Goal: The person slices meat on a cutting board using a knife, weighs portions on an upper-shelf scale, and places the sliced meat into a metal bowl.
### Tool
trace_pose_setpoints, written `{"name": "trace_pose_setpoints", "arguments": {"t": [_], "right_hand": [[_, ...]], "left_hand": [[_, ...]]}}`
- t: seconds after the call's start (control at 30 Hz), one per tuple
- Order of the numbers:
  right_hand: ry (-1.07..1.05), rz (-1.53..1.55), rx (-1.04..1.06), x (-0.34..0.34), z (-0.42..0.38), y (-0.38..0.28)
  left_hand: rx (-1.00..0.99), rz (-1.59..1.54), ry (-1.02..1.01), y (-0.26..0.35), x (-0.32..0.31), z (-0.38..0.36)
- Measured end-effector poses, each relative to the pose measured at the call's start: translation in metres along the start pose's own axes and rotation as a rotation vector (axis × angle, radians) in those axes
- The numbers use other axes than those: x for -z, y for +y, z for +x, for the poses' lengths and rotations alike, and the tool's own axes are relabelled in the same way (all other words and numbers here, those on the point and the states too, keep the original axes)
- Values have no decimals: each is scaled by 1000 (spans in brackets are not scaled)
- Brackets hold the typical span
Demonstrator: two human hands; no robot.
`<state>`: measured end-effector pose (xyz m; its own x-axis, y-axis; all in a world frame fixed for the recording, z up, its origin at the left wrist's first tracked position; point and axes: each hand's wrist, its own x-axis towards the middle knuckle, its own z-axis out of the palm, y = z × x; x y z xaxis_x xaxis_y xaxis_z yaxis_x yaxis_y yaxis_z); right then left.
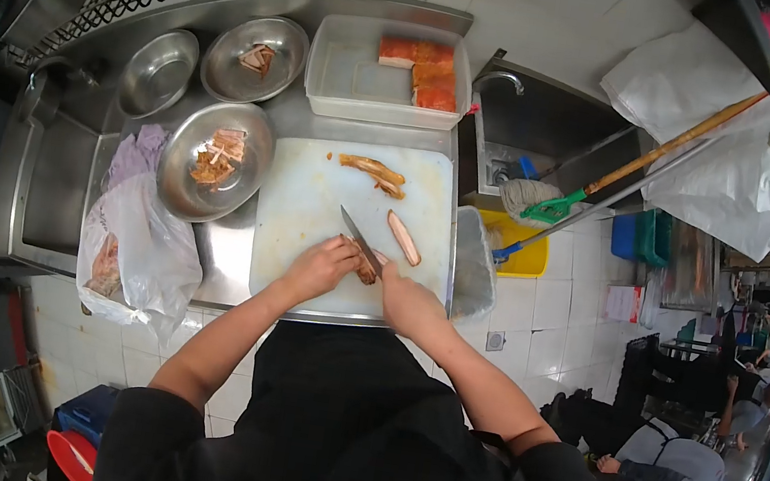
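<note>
My right hand (411, 302) grips a kitchen knife (359, 238), its blade pointing up and left over a piece of cooked meat (366, 272). With bent fingers, my left hand (326, 267) holds that piece down near the front edge of the white cutting board (305, 179). A pale meat strip (403, 238) lies to the right of the blade. Farther back on the board are browned meat strips (370, 171). Left of the board, a steel bowl (184, 136) contains cut meat pieces (218, 158).
Behind the board, a plastic tub (345, 107) holds reddish roast meat slabs (432, 76). Two more steel bowls (159, 73) stand at back left. A plastic bag (140, 249) hangs over the counter's front edge. Right are a sink (560, 137), a mop (530, 203) and co-workers (670, 462).
</note>
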<state>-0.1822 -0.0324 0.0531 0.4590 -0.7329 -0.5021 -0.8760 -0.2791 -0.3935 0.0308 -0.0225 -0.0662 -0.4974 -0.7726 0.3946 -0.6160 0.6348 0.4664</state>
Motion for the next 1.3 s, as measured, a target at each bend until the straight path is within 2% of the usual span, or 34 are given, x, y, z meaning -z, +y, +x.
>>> {"name": "trace_pose_setpoints", "arguments": {"t": [0.07, 0.23, 0.37, 0.5, 0.57, 0.67, 0.77, 0.83, 0.93, 1.07, 1.23, 1.3], "right_hand": [[-30, -38, 6, -7, -6, -2], [95, 9, -23, -43, 22, 1], [86, 56, 5, -33, 32, 18], [35, 23, 18, -15, 3, -2], [22, 1, -4, -28, 2, -4], [89, 59, -11, -60, 19, 8], [164, 43, 16, -49, 25, 7], [64, -3, 32, -26, 16, 0], [120, 51, -37, -46, 7, -11], [131, 96, -23, -56, 27, 1], [-28, 64, -61, -15, 17, -8], [-8, 75, -62, -16, 6, -14]], "left_hand": [[-4, 23, 19, -3, 0, 2], [-2, 4, -9, -6, -1, -2], [44, -69, 2, -7, 0, 1], [35, -84, 23, -10, -4, -1], [22, -80, 28, -12, -3, 0], [-17, -44, 56, -14, -6, -4], [-28, -95, 48, -16, 0, 1], [-31, -83, 73, -19, -1, 0], [-32, -57, -1, -24, 0, -2], [-28, -84, 13, -24, -1, -5], [-27, -55, 73, -21, 3, -1], [-26, -41, 74, -22, 2, -1]]}}
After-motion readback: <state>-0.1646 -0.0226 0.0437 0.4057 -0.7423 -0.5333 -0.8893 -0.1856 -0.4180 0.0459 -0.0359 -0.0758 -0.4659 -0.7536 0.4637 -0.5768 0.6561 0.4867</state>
